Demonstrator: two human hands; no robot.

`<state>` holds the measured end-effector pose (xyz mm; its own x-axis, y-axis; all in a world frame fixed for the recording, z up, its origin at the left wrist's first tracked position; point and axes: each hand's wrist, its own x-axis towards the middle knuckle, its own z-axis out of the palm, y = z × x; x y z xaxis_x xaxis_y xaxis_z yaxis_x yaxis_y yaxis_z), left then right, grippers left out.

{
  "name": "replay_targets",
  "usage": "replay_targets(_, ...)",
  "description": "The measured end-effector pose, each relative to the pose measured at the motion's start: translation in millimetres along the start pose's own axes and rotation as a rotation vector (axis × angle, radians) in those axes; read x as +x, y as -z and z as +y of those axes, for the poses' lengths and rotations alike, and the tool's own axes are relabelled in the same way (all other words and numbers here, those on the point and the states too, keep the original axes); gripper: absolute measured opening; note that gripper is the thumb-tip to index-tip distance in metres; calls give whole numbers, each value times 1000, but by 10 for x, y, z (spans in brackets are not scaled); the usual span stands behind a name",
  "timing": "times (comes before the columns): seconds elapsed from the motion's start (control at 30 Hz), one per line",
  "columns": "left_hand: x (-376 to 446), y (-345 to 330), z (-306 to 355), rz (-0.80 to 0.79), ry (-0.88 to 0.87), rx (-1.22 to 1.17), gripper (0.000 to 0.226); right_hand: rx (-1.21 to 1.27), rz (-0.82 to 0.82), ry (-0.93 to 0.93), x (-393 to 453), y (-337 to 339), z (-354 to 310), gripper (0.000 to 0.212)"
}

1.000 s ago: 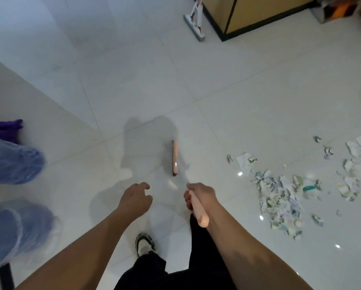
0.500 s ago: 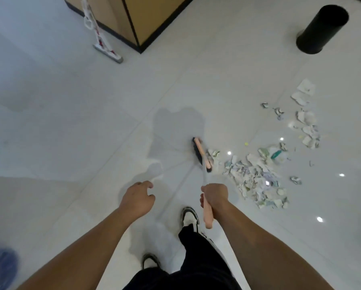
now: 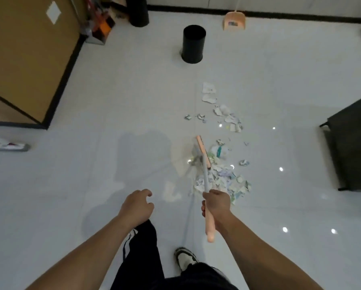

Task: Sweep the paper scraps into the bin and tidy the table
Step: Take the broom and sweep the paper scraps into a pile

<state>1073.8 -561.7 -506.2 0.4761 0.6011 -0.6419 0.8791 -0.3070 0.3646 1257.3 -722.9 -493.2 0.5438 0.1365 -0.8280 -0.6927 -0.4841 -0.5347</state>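
Torn paper scraps [image 3: 221, 176] lie in a heap on the white tiled floor, with a looser trail of scraps [image 3: 227, 118] stretching away toward a black bin [image 3: 193, 43]. My right hand [image 3: 217, 204] grips the pink handle of a broom [image 3: 206, 185]. The pink broom head [image 3: 202, 150] rests on the floor at the left edge of the heap. My left hand [image 3: 136, 206] hovers empty beside it, fingers loosely curled. A pink dustpan [image 3: 234, 20] leans at the far wall beyond the bin.
A wooden cabinet [image 3: 27, 53] with black trim fills the left. A second black cylinder [image 3: 137, 12] stands by cluttered items at the back. A dark table [image 3: 355, 143] is at the right edge. A mop head [image 3: 8, 146] lies at the left. My legs and shoe [image 3: 184, 260] are below.
The view has swung right, bringing the bin, dustpan and dark table into sight. The broom head has moved to the right, into the edge of the scrap heap.
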Motion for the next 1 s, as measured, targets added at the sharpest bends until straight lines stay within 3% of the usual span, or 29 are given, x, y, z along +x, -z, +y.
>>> replay_targets(0.1, 447, 265, 242, -44, -105, 86, 42, 165, 119, -9, 113, -83, -98, 33)
replay_targets(0.17, 719, 440, 367, -81, -179, 153, 42, 261, 221, -26, 189, -157, -198, 41)
replay_targets(0.37, 1432, 1015, 608, -174, -335, 329, 43, 606, 476, -191, 262, -388, -357, 21)
replay_targets(0.57, 1917, 1334, 837, -208, -418, 428, 45, 930, 533, -411, 331, -723, -345, 33)
replay_targets(0.67, 2035, 1348, 875, -251, -442, 459, 46, 1170, 455, -496, 413, -996, -407, 41)
replay_targets(0.73, 2094, 1336, 866, -272, -447, 471, 46, 1247, 314, -503, 451, -1199, -505, 27)
replay_targets(0.8, 2131, 1317, 846, -290, -437, 477, 45, 1312, 167, -475, 495, -1343, -610, 13)
replay_targets(1.0, 2246, 1314, 790, -321, -413, 516, 46, 1439, -143, -375, 808, -1249, -877, 18)
